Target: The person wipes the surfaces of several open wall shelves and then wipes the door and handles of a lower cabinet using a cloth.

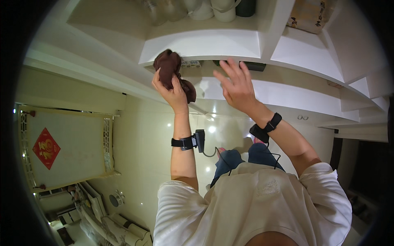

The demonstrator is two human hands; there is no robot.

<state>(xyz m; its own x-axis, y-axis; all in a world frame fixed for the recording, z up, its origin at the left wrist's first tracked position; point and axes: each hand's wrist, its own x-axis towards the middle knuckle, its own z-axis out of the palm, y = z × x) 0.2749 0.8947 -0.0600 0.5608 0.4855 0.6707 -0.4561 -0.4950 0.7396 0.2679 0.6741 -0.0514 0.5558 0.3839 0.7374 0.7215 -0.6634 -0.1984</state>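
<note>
My left hand (172,92) grips a dark brown bundled cloth (167,66) in front of the left end of a white shelf board (203,44). Part of the cloth hangs down beside the wrist. My right hand (238,84) is empty, with its fingers spread, before the compartment under that board. In that compartment, a small printed carton (191,64) lies near the cloth and a dark green box (253,66) is partly behind my right fingers. Both wrists wear black straps with small cabled devices.
White jugs (224,10), clear containers (164,12) and a dark green container (245,7) stand on the shelf above. A printed package (311,15) sits in the right compartment. Below is a glossy tiled floor (138,135); a covered panel with a red diamond ornament (46,148) is at left.
</note>
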